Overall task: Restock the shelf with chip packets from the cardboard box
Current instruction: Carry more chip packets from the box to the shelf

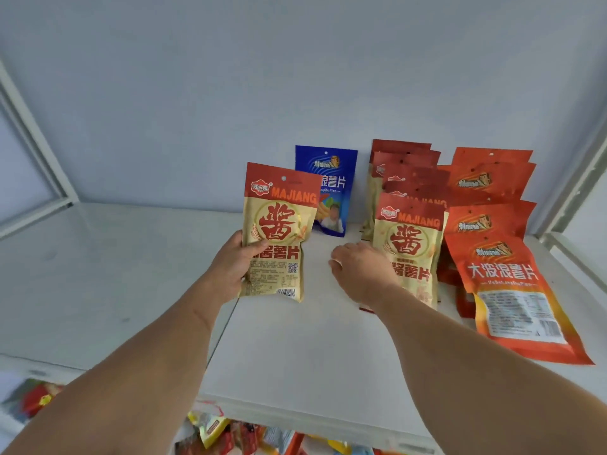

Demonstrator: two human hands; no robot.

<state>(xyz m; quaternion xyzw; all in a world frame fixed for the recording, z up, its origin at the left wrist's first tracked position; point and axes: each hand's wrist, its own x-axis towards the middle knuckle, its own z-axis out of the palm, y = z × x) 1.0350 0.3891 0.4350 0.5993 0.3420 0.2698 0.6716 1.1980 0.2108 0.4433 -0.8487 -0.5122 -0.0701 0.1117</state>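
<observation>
My left hand (235, 266) grips a beige and red MAJIANG chip packet (279, 231) by its left edge and holds it upright over the white shelf (295, 349). My right hand (359, 270) rests against the front packet (410, 254) of a row of the same MAJIANG packets, fingers curled at its left edge. Behind them a blue packet (331, 188) leans on the back wall. Orange packets (492, 182) stand in a row at the right, and the front orange packet (515, 297) leans forward. The cardboard box is out of view.
White shelf posts (36, 149) rise at the left and right (578, 178). The left part of the shelf surface (98, 274) has no packets on it. Below the shelf's front edge, a lower level holds mixed colourful packets (230, 435).
</observation>
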